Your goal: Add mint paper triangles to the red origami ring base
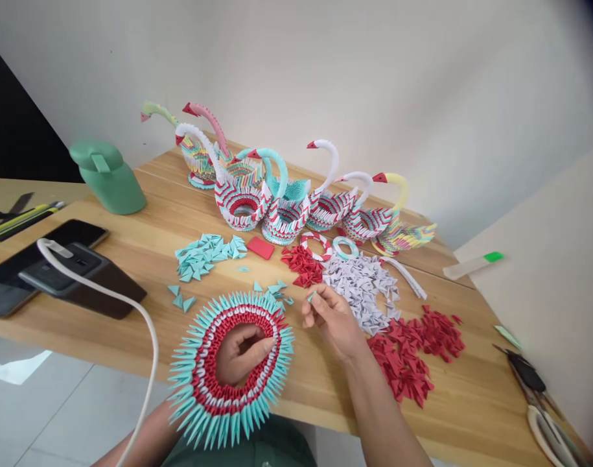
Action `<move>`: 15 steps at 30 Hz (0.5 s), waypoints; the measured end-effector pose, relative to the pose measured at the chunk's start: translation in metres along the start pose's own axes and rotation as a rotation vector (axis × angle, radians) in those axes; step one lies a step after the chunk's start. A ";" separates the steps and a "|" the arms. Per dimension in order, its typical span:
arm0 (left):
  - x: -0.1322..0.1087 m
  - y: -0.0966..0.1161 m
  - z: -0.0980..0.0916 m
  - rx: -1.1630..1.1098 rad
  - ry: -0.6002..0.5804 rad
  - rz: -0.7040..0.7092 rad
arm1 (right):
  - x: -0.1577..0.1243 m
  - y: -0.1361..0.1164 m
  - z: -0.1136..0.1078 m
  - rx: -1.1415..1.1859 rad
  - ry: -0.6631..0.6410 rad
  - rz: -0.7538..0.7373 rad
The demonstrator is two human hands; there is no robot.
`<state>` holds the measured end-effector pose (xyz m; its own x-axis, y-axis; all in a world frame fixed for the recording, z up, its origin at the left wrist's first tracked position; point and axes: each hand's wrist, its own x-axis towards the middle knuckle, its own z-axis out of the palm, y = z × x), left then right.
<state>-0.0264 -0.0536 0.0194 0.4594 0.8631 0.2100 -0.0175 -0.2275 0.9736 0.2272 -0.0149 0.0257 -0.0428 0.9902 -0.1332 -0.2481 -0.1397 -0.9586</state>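
Observation:
My left hand (242,355) reaches through the middle of a round paper ring (199,389) and grips it, with the thumb on its inner rim. The ring is built of folded pieces in red and white rows, with teal points fanning round the outside. To its right, my right hand (332,318) pinches a small teal folded paper triangle (312,296) between thumb and fingertips. A few loose teal triangles (275,288) lie just behind the ring, and a bigger teal pile (206,254) lies farther left. White triangles (361,285) are heaped just beyond my right hand.
Several folded paper swans (286,217) stand along the back. Red triangles (406,357) lie at right, near scissors (539,402). A power bank (106,285) with a white cable (148,318), a phone (77,233) and a green jug (109,178) are at left.

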 end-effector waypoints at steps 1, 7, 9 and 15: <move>-0.007 -0.004 -0.001 -0.014 -0.011 -0.029 | -0.001 0.001 0.000 -0.019 0.002 -0.001; -0.008 0.004 0.002 -0.013 0.063 -0.056 | -0.004 0.006 0.004 -0.041 -0.003 0.066; 0.005 0.015 0.004 0.013 0.050 -0.023 | -0.004 0.008 0.005 -0.021 -0.019 0.084; 0.049 0.014 0.017 0.027 0.057 -0.019 | -0.005 0.015 0.003 -0.014 -0.060 0.086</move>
<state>0.0112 -0.0220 0.0416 0.4084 0.8912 0.1974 0.0152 -0.2228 0.9747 0.2206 -0.0221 0.0128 -0.1214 0.9723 -0.1999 -0.2272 -0.2233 -0.9479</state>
